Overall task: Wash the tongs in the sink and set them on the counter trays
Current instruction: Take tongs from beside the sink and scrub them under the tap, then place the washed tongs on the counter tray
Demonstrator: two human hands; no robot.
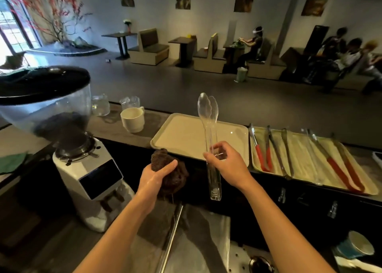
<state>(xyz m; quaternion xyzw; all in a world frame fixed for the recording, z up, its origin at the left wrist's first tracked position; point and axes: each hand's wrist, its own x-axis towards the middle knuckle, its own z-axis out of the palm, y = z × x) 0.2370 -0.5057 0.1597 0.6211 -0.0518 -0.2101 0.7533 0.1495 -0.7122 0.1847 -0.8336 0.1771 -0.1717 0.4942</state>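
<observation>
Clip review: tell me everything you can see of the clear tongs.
The clear tongs look like transparent plastic: two long arms with scalloped, spoon-shaped tips, joined at the other end. They are held in the air nearly upright, tips up and close together, joined end down, in front of the beige tray. Only the right hand touches them, its fingers pinching the arms about midway.

Colourless, see-through clear tongs (207, 115). Dark brown scrubber (171, 175). Plain cream left tray (179, 136). Pale yellow right tray (298, 148). Grey steel red-handled tongs (259, 155). White mug (132, 118). White grinder (93, 181), black lid (41, 82). Teal cup (355, 246).
</observation>
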